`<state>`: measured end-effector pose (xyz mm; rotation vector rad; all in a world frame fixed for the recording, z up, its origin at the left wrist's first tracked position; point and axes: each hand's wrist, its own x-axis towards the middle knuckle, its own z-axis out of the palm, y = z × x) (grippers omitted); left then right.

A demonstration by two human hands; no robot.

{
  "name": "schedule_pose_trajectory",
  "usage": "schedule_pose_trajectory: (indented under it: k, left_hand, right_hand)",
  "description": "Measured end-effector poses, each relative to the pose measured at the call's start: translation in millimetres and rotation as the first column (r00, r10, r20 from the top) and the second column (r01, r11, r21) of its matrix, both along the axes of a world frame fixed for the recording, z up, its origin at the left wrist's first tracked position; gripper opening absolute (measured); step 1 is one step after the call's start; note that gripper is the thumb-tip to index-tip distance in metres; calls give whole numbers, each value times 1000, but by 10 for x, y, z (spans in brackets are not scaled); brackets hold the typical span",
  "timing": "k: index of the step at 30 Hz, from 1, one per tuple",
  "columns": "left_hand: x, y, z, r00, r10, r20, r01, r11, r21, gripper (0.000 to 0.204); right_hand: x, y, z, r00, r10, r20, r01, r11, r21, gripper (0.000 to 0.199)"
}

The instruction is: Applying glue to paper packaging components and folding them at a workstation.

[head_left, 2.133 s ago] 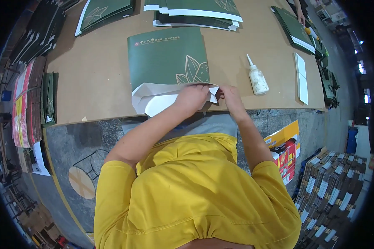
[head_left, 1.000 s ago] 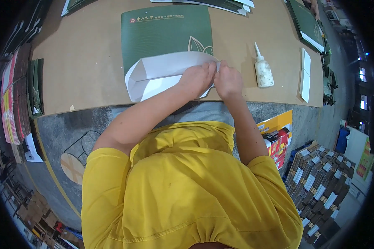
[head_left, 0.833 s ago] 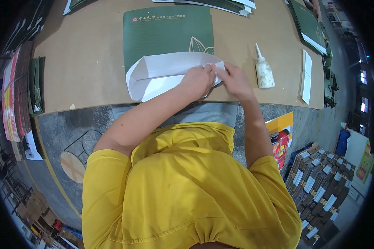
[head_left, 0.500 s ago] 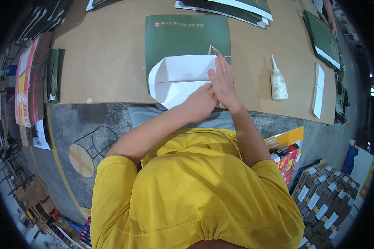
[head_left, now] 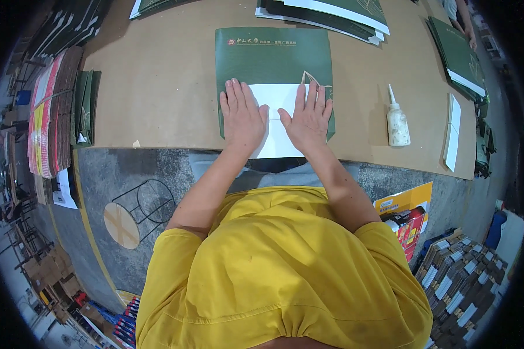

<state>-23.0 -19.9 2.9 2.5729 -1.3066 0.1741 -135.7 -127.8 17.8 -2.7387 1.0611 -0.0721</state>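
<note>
Green paper bag (head_left: 273,61), lying flat, white lower flap (head_left: 278,139), gold print.

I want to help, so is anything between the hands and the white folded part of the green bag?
Nothing visible: the left hand and right hand lie flat on the white folded part. The bottle is off to the right.

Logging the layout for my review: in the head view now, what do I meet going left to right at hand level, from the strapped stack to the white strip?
Strapped stack, folded green bags, left hand, right hand, squeeze bottle with pointed nozzle, white strip.
</note>
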Motion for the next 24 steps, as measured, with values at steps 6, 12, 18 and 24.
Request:
schedule_pose_trajectory:
  k: [6, 12, 18, 24]
  left_hand:
    - [-37, -14, 52, 999, -28, -38, 29, 998, 47, 73]
    - [-3, -29, 84, 993, -37, -110, 41, 999, 29, 66]
    - [525, 419, 231, 737, -327, -591, 11, 881, -473, 46]
    - [799, 390, 500, 884, -230, -407, 213, 973, -89, 38]
  right_hand:
    - [-39, -28, -64, 999, 46, 17, -45, 996, -71, 83]
    - [-64, -61, -29, 993, 89, 77, -83, 993, -83, 77]
    - [-516, -770, 169, 839, -202, 505, -176, 778, 603, 49]
    - [-405, -1045, 379, 954, 176, 241, -264, 874, 407, 40]
